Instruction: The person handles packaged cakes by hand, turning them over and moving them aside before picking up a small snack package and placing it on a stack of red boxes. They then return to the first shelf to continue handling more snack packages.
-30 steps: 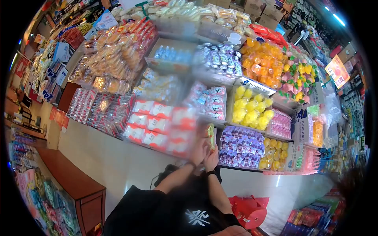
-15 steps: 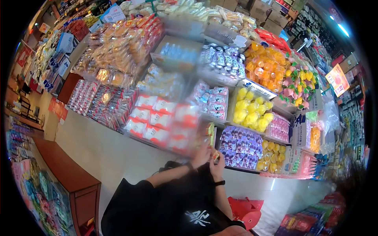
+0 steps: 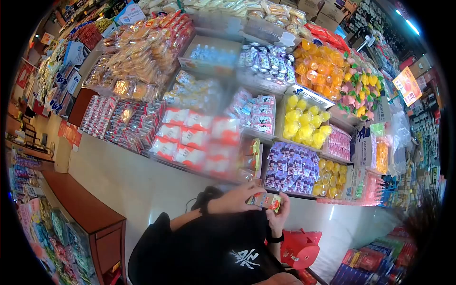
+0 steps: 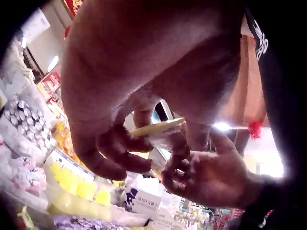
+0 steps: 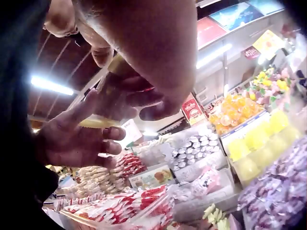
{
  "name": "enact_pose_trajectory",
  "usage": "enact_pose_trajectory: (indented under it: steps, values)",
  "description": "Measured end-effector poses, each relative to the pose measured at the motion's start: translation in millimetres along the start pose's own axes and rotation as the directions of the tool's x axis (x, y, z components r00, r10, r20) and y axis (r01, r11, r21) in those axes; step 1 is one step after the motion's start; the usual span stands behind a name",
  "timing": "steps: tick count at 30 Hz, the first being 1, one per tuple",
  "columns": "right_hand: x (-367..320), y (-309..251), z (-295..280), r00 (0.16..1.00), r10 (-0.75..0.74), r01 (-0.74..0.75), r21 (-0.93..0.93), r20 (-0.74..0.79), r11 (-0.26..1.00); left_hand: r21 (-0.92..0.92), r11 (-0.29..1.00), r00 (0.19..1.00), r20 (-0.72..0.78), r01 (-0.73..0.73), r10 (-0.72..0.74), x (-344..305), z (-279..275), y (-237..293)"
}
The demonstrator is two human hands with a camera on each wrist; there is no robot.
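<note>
A small colourful packet (image 3: 265,201) is held in front of the black shirt, between both hands. My left hand (image 3: 229,199) grips its left end, and my right hand (image 3: 280,214) pinches the right end with thumb and fingers. In the left wrist view the packet (image 4: 158,127) shows edge-on as a yellow strip beside the curled fingers of my left hand (image 4: 144,72), with my right hand (image 4: 216,175) below. The right wrist view has my right hand (image 5: 144,48) large and close, my left hand (image 5: 79,139) facing it; the packet is mostly hidden there.
A display of boxed snacks spans the front: red-and-white packs (image 3: 192,137), purple packets (image 3: 290,166), yellow cups (image 3: 304,124) and orange cups (image 3: 317,71). A wooden cabinet (image 3: 88,199) stands at left; a red object (image 3: 301,251) lies at lower right.
Both hands have drawn back from the bin edge toward the body and to the right. The packet, mostly covered before, now shows its printed face between them.
</note>
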State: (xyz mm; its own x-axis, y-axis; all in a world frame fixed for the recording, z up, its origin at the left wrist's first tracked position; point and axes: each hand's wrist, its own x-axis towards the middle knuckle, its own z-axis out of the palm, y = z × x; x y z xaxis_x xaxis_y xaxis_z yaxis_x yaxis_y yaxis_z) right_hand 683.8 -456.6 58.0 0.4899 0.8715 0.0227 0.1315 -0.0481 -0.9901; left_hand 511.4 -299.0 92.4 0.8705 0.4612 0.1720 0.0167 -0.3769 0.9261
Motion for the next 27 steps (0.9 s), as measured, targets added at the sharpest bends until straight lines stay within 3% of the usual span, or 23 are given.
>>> enact_pose_trajectory:
  steps: [3,5,6,9,10,13,14,17,20,23,27]
  values:
    - [8,-22,22,0.996,-0.053,0.058,-0.079,0.065,0.995,0.116,0.988,0.992,-0.069,-0.101,0.109,-2,-14,-3]
    - [16,-41,43,0.996,-0.069,0.065,0.064,0.056,0.996,0.151,0.981,0.991,-0.026,-0.123,0.128,-2,-28,-8]
    - [16,-58,53,0.999,0.020,-0.028,0.190,0.044,0.981,0.160,0.980,0.993,-0.003,-0.116,0.118,-1,-36,-7]
    - [21,-45,52,0.984,-0.173,0.175,-0.039,0.039,0.984,0.055,0.997,0.997,-0.056,-0.058,0.061,-8,-45,9]
    - [20,-55,56,0.991,-0.132,0.130,0.106,0.007,0.986,-0.004,0.999,0.995,-0.093,-0.035,0.034,-12,-46,16]
    - [25,-62,56,0.973,-0.229,0.225,0.143,0.013,0.964,-0.224,0.974,0.977,-0.208,-0.009,-0.039,-20,-36,30]
    - [24,-68,58,0.985,-0.175,0.174,0.157,-0.005,0.972,-0.304,0.953,0.967,-0.244,-0.010,-0.068,-22,-32,34]
    - [27,-72,58,0.980,-0.184,0.161,0.240,0.081,0.957,-0.348,0.937,0.962,-0.255,-0.001,-0.094,-27,-31,39]
    - [33,-64,59,0.975,-0.188,0.180,0.077,0.120,0.981,-0.368,0.929,0.962,-0.263,-0.031,-0.072,-28,-31,23]
    - [34,-75,66,0.976,-0.172,0.156,0.116,0.134,0.981,-0.365,0.930,0.963,-0.230,0.047,-0.139,-30,-36,28]
    - [36,-67,63,0.946,-0.284,0.278,0.061,0.158,0.959,-0.451,0.887,0.957,-0.199,0.101,-0.211,-33,-34,24]
